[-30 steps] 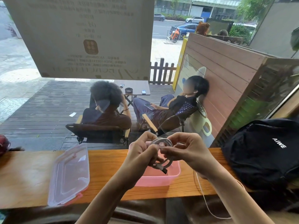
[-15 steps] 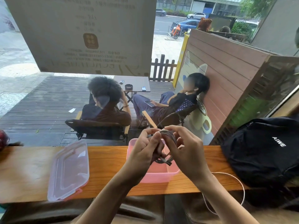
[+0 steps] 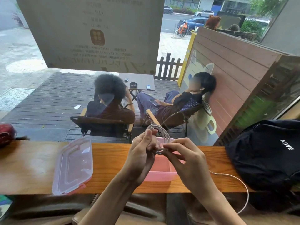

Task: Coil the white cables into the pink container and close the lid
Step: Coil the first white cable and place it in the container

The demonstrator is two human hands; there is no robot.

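Above the open pink plastic container point(image 3: 162, 172), which stands near the far edge of the wooden counter point(image 3: 32, 168), the left hand point(image 3: 141, 156) grips a coil of thin white cable point(image 3: 159, 130). The right hand point(image 3: 186, 161) pinches the coil's lower part; loose cable trails over the near edge. The clear lid point(image 3: 73, 166) lies to the left, a black backpack point(image 3: 266, 153) at the right end.

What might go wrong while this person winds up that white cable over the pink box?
The loose tail of the white cable hangs off the counter edge beside the black backpack; it might snag there and tug the coil. The loops held between the left hand and right hand could spring open above the pink container. The lid overhangs the counter's near edge, so a bump may knock it off.
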